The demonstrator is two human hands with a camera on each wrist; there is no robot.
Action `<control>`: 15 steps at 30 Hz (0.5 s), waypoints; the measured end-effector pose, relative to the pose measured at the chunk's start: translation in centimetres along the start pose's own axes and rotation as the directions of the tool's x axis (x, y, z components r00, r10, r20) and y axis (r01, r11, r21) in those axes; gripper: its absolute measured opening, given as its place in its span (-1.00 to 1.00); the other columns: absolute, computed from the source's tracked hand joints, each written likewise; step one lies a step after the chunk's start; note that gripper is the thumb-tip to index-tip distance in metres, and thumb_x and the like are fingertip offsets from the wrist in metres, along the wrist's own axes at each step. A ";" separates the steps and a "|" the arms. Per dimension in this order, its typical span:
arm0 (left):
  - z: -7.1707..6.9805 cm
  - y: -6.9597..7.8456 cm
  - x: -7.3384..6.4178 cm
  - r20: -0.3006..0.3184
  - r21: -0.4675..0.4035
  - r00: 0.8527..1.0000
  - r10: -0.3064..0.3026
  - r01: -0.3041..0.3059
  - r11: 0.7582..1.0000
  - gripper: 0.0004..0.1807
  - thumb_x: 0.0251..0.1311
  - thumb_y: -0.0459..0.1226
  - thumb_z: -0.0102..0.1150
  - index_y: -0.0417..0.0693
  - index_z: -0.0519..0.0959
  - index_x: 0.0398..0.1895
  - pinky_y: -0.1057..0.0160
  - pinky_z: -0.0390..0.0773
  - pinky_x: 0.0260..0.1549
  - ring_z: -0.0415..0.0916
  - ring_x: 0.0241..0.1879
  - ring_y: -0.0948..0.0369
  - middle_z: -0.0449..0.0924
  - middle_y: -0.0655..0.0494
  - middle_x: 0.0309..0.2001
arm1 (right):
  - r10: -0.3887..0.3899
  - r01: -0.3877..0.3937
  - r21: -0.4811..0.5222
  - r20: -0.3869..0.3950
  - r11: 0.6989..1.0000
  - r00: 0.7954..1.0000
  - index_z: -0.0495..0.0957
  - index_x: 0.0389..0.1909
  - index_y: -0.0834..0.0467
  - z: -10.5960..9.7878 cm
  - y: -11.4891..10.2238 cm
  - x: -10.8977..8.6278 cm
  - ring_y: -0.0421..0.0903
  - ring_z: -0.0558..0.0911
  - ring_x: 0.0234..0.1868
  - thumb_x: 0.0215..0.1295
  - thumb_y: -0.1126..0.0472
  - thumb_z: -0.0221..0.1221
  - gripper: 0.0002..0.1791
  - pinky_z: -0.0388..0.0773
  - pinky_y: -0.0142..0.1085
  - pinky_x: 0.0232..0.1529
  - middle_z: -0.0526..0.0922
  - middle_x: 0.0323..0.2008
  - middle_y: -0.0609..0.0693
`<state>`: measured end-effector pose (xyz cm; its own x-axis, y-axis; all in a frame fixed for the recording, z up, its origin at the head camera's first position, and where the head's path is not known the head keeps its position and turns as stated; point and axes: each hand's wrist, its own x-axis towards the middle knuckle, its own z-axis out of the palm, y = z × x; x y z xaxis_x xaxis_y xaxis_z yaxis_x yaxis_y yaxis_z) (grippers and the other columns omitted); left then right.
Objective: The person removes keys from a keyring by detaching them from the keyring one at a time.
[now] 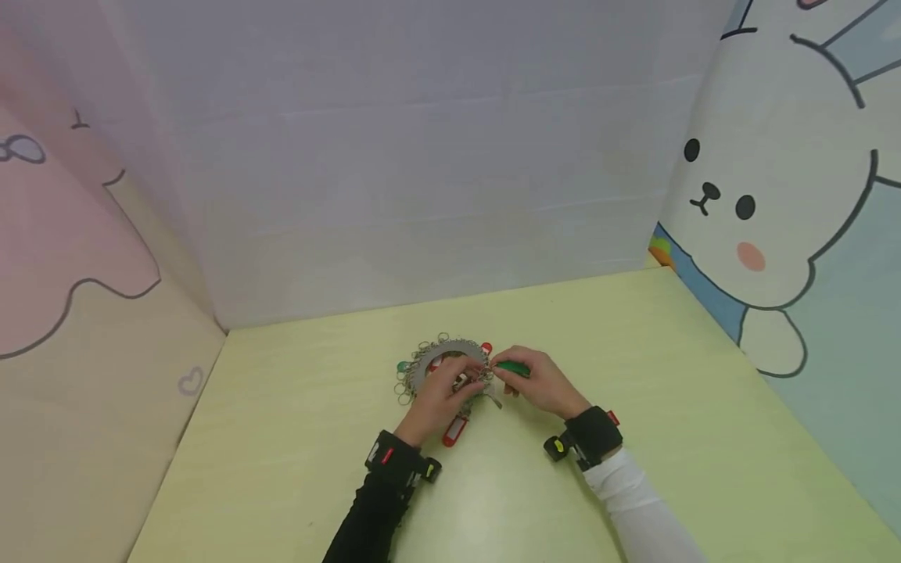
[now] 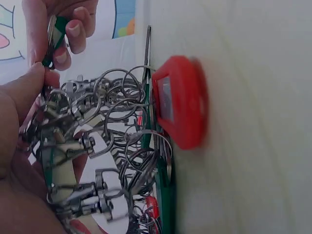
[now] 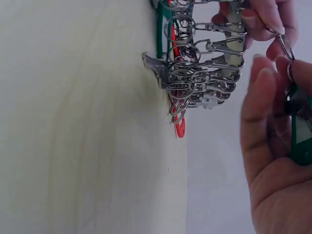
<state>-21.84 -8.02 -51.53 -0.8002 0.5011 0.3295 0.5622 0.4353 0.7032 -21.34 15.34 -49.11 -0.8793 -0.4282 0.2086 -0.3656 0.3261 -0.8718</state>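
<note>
green tag point(image 1: 515, 367) is held by right hand point(image 1: 542, 386) near the gray ring point(image 1: 425, 363).

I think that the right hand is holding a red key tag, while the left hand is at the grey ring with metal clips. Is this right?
Not quite: the key tag in the right hand is green, as the right wrist view shows. The left hand is indeed at the grey ring with metal clips.
</note>
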 end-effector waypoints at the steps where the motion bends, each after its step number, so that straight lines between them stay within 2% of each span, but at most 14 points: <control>1: 0.1 0.0 0.0 -0.013 0.034 1.000 0.008 -0.008 0.999 -0.70 0.48 -0.12 0.22 0.09 0.58 0.20 0.16 0.59 -0.09 0.58 -0.01 0.20 0.65 0.14 -0.06 | -0.006 0.006 -0.011 0.008 1.000 1.000 0.66 0.03 0.18 0.1 -0.1 0.0 0.12 0.65 -0.44 0.60 0.21 0.11 -0.79 0.61 -0.27 -0.41 0.64 -0.26 0.24; 4: 0.1 0.2 0.2 -0.063 0.136 0.998 0.022 -0.013 0.991 -0.73 0.43 -0.09 0.26 0.08 0.63 0.10 0.15 0.58 -0.11 0.58 -0.04 0.18 0.69 0.15 -0.14 | -0.016 0.017 -0.022 0.039 1.000 0.999 0.64 -0.06 0.21 0.3 -0.4 0.2 0.06 0.62 -0.49 0.66 0.16 0.01 -0.73 0.60 -0.26 -0.46 0.63 -0.36 0.24; 6: 0.2 0.3 0.2 -0.085 0.156 0.996 0.017 -0.003 0.988 -0.77 0.42 -0.10 0.27 0.09 0.65 0.05 0.14 0.58 -0.12 0.59 -0.05 0.18 0.71 0.16 -0.15 | -0.018 0.019 -0.015 0.056 1.000 0.998 0.62 -0.12 0.25 0.3 -0.6 0.2 0.00 0.61 -0.51 0.68 0.14 -0.03 -0.68 0.60 -0.26 -0.48 0.63 -0.41 0.20; 8: 0.0 0.5 0.2 -0.091 0.135 0.996 0.002 0.010 0.991 -0.80 0.43 -0.11 0.25 0.10 0.67 0.02 0.15 0.57 -0.13 0.58 -0.06 0.19 0.72 0.18 -0.15 | -0.009 0.009 0.008 0.071 1.000 0.997 0.61 -0.14 0.31 0.3 -0.7 0.3 -0.04 0.61 -0.51 0.69 0.15 -0.04 -0.65 0.61 -0.26 -0.45 0.63 -0.43 0.18; 11: -0.3 0.6 0.2 -0.100 0.058 0.995 -0.009 0.015 0.998 -0.85 0.44 -0.14 0.24 0.12 0.69 -0.02 0.19 0.57 -0.15 0.57 -0.10 0.23 0.72 0.20 -0.13 | 0.001 -0.005 0.043 0.092 0.999 0.996 0.60 -0.09 0.36 0.3 -0.8 0.3 -0.04 0.66 -0.45 0.69 0.16 -0.06 -0.64 0.67 -0.23 -0.38 0.66 -0.39 0.18; 15: -0.5 0.5 0.1 -0.118 -0.015 0.993 0.022 -0.024 1.000 -0.90 0.43 -0.20 0.26 0.10 0.69 -0.08 0.24 0.58 -0.16 0.61 -0.12 0.24 0.71 0.20 -0.13 | 0.007 -0.011 0.047 0.079 0.999 0.997 0.64 0.00 0.30 0.3 -0.7 0.2 0.00 0.74 -0.26 0.67 0.16 0.00 -0.68 0.74 -0.20 -0.22 0.72 -0.24 0.18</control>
<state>-21.74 -8.13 -50.89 -0.8067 0.4186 0.4173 0.5781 0.4121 0.7043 -21.19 14.74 -48.62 -0.8551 -0.4912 0.1663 -0.3411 0.2912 -0.8938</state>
